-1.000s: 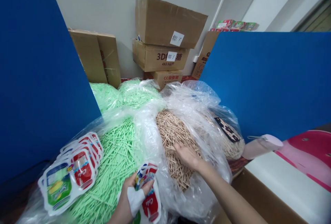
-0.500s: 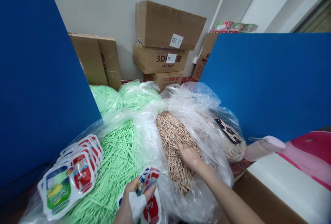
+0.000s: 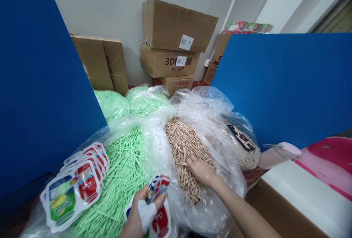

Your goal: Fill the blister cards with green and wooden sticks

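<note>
Wall, one: pale grey, scuffed; slim white strip [image 3: 233, 3] running up it.
Panels, two: left blue panel [image 3: 33, 102], right blue panel [image 3: 288, 88], both rounded or angled in outline.
Cardboard boxes [image 3: 176, 25], three, stacked by the wall.
Floor [image 3: 252, 174]: reddish, patterned, glimpsed in slivers.
Light: soft, even.

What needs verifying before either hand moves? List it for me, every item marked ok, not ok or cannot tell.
1. Left hand gripping the cola-printed packaging: ok, thumb and fingers close on it.
2. White wrap around the base of the left thumb: ok, in place.
3. Right hand touching the tan sticks: ok.
4. Sticks pinched in the right fingers: cannot tell, fingertips partly hidden.
5. Clear plastic bag open over the tan sticks: ok.
6. Fanned packets at left squared up: not ok, edges staggered.
</note>
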A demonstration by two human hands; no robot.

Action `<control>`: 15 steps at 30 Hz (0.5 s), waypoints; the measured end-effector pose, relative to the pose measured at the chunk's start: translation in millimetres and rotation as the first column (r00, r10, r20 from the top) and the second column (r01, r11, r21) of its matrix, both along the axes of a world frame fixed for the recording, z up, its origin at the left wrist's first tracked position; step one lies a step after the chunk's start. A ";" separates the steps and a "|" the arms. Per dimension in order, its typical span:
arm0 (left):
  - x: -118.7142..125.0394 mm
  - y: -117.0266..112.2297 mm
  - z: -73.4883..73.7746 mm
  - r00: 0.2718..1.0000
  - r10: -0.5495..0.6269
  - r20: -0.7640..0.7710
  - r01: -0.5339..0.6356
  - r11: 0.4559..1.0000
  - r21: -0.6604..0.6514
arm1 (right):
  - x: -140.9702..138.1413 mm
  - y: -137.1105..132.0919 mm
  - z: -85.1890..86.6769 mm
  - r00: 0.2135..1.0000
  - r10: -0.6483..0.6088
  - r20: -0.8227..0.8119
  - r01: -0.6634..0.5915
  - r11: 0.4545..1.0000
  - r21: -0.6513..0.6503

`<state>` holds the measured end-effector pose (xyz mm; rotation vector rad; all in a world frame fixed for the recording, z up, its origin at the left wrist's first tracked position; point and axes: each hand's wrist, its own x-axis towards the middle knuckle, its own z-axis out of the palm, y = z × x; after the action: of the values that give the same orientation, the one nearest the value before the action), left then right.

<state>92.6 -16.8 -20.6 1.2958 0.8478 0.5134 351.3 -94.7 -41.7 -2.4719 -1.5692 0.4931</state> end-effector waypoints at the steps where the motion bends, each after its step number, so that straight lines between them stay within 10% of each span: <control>1: 0.6 0.9 2.3 1.000 -0.009 0.005 0.009 1.000 0.009 | 0.8 0.2 2.5 0.999 -0.021 -0.035 0.023 0.998 0.050; 6: 6.6 3.0 6.4 0.999 -0.045 0.025 0.043 0.996 0.079 | -6.8 5.1 24.1 0.888 -0.072 -0.454 0.241 0.914 0.325; 12: 15.6 -3.1 1.4 0.998 -0.067 0.013 0.064 0.984 0.166 | -64.8 18.7 71.8 0.093 0.265 -0.960 0.779 0.581 0.236; 15: 16.3 -4.0 -1.2 0.997 -0.072 0.031 0.065 0.979 0.195 | -94.6 22.0 97.6 0.052 0.417 -0.907 0.822 0.498 0.276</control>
<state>108.9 -20.7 -21.8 1.4836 0.7323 0.5751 256.8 -72.6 55.9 -0.8675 -0.3439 0.8135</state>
